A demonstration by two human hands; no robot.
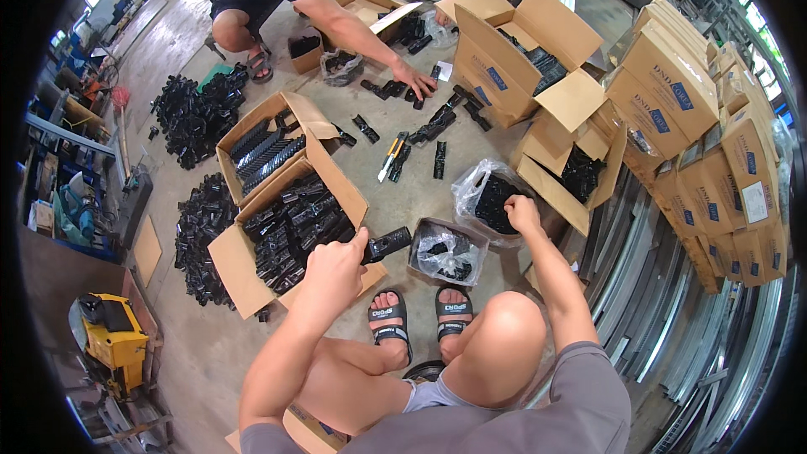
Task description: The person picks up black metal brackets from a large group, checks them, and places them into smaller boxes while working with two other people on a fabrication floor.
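My left hand (334, 267) is closed round one end of a short, glossy black piece (388, 245), which points to the right over the floor. Beneath and left of it is an open carton (227, 262) filled with rows of similar black pieces. My right hand (522, 213) dips its curled fingertips into a clear plastic bag (472, 178) of small black parts; what the fingertips hold, if anything, is hidden. Just in front of my feet stands a small box (427, 231) lined with clear plastic, with a few black parts inside.
Heaps of black pieces (202, 113) lie at the left, beside another part-filled carton (282, 105). Across from me a crouching person's hand (412, 80) touches loose pieces; another person sits behind. Open cartons (496, 63) and stacked boxes (672, 92) stand right, near metal profiles (639, 286).
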